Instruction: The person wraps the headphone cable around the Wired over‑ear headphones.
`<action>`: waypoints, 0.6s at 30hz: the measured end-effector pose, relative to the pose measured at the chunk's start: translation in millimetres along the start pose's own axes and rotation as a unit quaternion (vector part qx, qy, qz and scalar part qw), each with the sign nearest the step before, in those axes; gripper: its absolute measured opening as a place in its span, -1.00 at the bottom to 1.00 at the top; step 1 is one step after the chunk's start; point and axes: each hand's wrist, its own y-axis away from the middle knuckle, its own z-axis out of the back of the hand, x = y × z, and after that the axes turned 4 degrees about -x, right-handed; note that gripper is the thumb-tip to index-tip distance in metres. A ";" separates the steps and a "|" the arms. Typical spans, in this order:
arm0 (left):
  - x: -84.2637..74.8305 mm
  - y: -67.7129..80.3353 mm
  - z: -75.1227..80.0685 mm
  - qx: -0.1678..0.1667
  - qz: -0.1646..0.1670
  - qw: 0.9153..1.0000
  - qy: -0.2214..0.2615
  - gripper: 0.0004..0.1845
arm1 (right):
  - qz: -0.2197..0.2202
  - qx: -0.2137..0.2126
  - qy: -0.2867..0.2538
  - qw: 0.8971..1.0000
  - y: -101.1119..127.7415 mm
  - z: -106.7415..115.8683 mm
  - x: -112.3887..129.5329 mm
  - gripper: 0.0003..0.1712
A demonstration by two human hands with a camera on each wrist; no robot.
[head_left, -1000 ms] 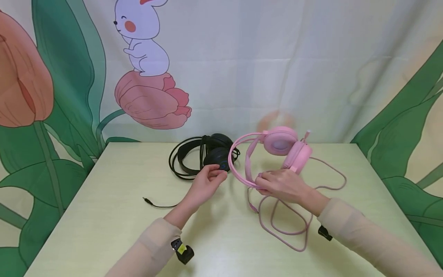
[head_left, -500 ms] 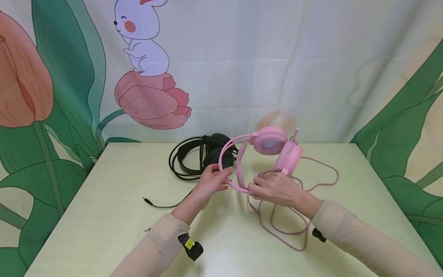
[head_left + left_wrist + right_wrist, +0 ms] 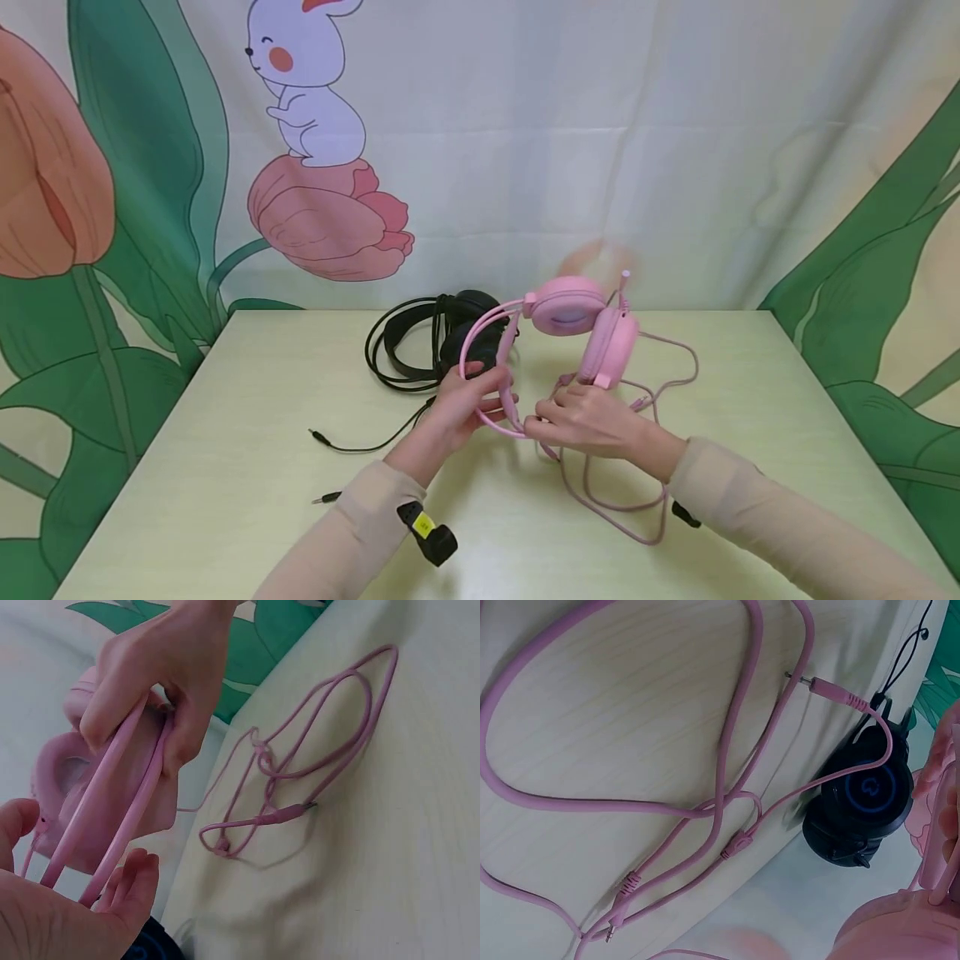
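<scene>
In the head view, the right hand [image 3: 588, 421] is pinching the headband of the pink headset [image 3: 566, 307], just right of the frame's centre. The left hand [image 3: 453, 412] is touching the band's lower left side, its thumb and fingers lying on either side. The left-wrist view is showing that grip better: two pink bars [image 3: 96, 791] are crossing the palm at lower left, the thumb standing apart from loosely spread fingers, while the right hand is gripping the bars higher up.

The right-wrist view is catching a blue ring [image 3: 870, 791] on the black headset [image 3: 459, 337], which the pink band is partly covering in the head view. It is also revealing two metal-tipped pink plugs [image 3: 829, 688] beside the looping pink cable [image 3: 721, 765]. Only the head view is showing two black plugs [image 3: 320, 437] at centre left and lower left.
</scene>
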 end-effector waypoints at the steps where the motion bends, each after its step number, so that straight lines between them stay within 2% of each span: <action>1: 1.6 -0.1 -1.0 -0.008 0.001 1.000 -0.001 -0.21 | 0.003 0.003 0.004 1.000 0.7 -0.5 0.7 -0.75; 5: 7.7 0.1 -2.8 -0.026 0.003 1.000 -0.010 -0.17 | 0.009 0.015 0.011 1.000 2.7 -1.8 3.8 -0.72; 11: 13.1 0.7 -3.1 -0.041 0.002 0.999 -0.010 -0.25 | 0.002 0.024 0.011 1.000 2.3 -2.5 8.1 -0.76; 14: 12.4 0.3 -4.4 -0.051 -0.001 0.999 -0.006 -0.35 | -0.007 0.018 0.019 1.000 1.4 -3.3 10.2 -0.79; 18: 11.9 -0.6 -6.5 -0.067 -0.010 0.998 0.014 -0.61 | -0.019 0.016 0.027 0.999 1.6 -5.3 11.4 -0.77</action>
